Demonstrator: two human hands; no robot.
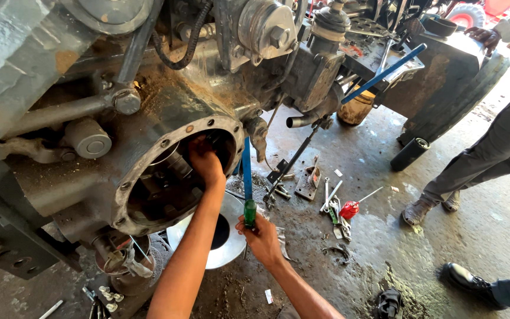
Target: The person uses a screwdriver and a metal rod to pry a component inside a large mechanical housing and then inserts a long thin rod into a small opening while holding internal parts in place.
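My left hand (205, 162) reaches into the round open housing (149, 177) of a greasy machine casing, its fingers curled on a part inside that I cannot make out. My right hand (262, 236) grips the green handle of a long tool with a blue shaft (247, 168). The shaft points up toward the bolt-holed rim of the housing, just right of my left wrist. A shiny metal disc (231, 245) with a dark centre hole lies on the floor under both arms.
Wrenches, a red-handled tool (350, 209) and metal parts lie scattered on the wet oily floor. A blue bar (385, 72) juts from the machine. One person's legs (479, 165) stand at right, their hand on the bodywork (484, 36); another shoe (467, 279) sits at lower right.
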